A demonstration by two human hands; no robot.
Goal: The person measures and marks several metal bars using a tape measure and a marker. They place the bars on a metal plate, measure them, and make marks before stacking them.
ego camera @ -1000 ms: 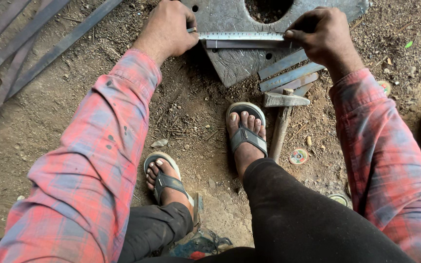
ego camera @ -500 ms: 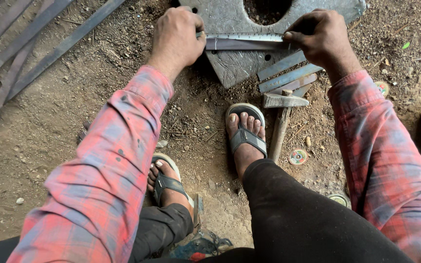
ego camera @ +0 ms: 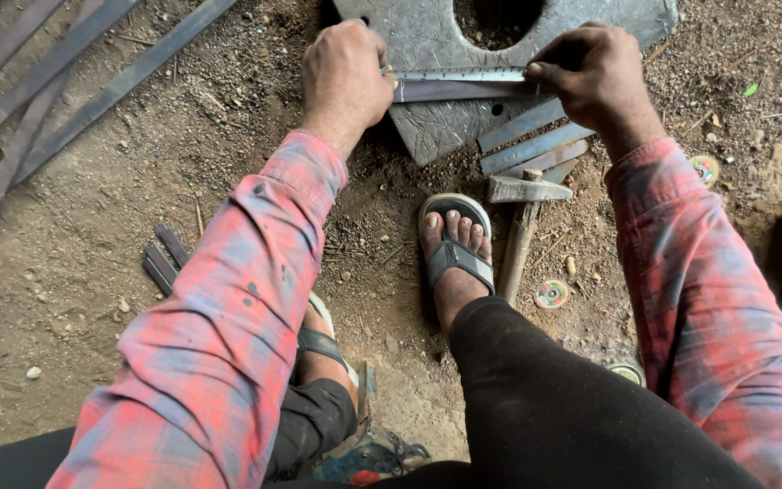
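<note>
Pinning steel ruler [ego camera: 459, 75] at both ends, top centre of frame; long axis left-right on flat strip [ego camera: 463, 91] over grey plate [ego camera: 441, 127]; left hand [ego camera: 346, 77] clenched at left end; right hand [ego camera: 595, 77] fingertips pressing right end; hammer [ego camera: 522, 204] below, nearer right hand.

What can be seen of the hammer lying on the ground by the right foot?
The hammer lies flat on the dirt, apart from both hands. Its head is a grey, worn metal wedge, lying crosswise and tapering to the right. The handle looks like rough brown wood and runs back toward the person, ending beside the sandalled right foot. The head lies against the lowest of the flat metal strips fanned out under the grey metal plate. Whether the handle touches the sandal cannot be told.
</note>
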